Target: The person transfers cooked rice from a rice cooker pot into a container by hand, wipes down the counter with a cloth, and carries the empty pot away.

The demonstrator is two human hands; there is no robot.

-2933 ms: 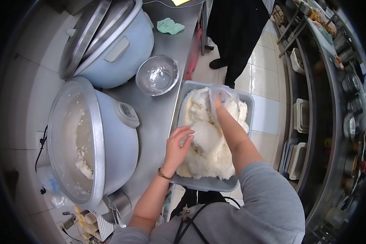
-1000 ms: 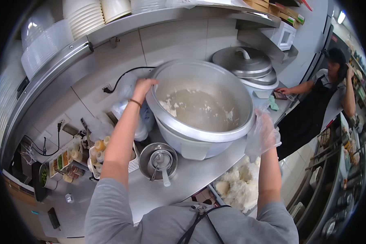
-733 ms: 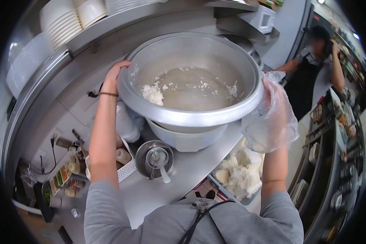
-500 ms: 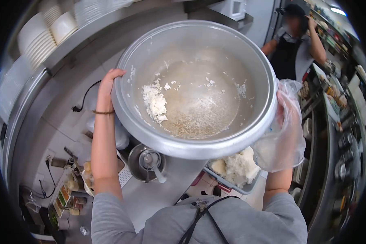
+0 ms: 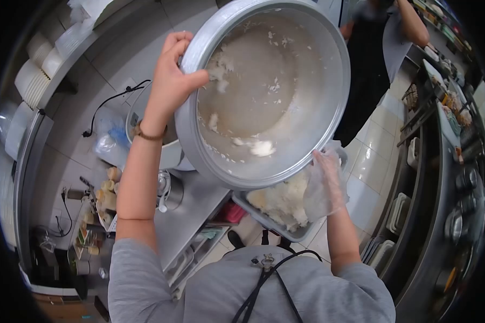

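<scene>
A large metal cooking pot (image 5: 190,126) is tilted, its inside facing me. Clumps of white rice (image 5: 261,148) and scattered grains cling to its wall and bottom. My left hand (image 5: 175,75) is closed on the upper left rim, the thumb reaching over the edge. My right hand (image 5: 327,169), covered by a clear plastic bag (image 5: 320,191), grips the lower right rim. Just below the pot is a grey tub (image 5: 302,235) with a big heap of cooked rice (image 5: 285,204), partly hidden by the pot and the bag.
A co-worker in a dark apron (image 5: 364,70) stands beyond the pot on the right. At left are a steel counter (image 5: 191,215), a metal container (image 5: 171,188) with utensils, and an open white vessel (image 5: 134,121). Shelving (image 5: 409,183) runs along the right.
The pot has moved up and left and is tipped more steeply toward the rice tub. Rice has slid along its inside. My left hand is higher, my right hand lower on the rim.
</scene>
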